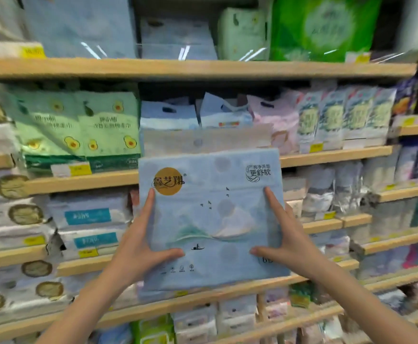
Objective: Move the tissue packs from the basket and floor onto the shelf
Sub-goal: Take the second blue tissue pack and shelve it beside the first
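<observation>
A large light-blue tissue pack [210, 219] with a gold round logo and a mountain-and-boat drawing is held up in front of the wooden shelf [83, 181]. My left hand [140, 244] grips its left edge, thumb across the front. My right hand [284, 242] grips its right edge the same way. The pack's top edge reaches the level of the middle shelf board, just below a similar pale pack [203, 141] lying in the gap on that shelf. Neither the basket nor the floor is in view.
Green avocado-print packs [78, 130] stand left of the gap, pink and floral packs [277, 122] to its right. Blue and green packs fill the top shelf [198, 68]. Lower shelves hold several white and blue-labelled packs. Yellow price tags line the shelf edges.
</observation>
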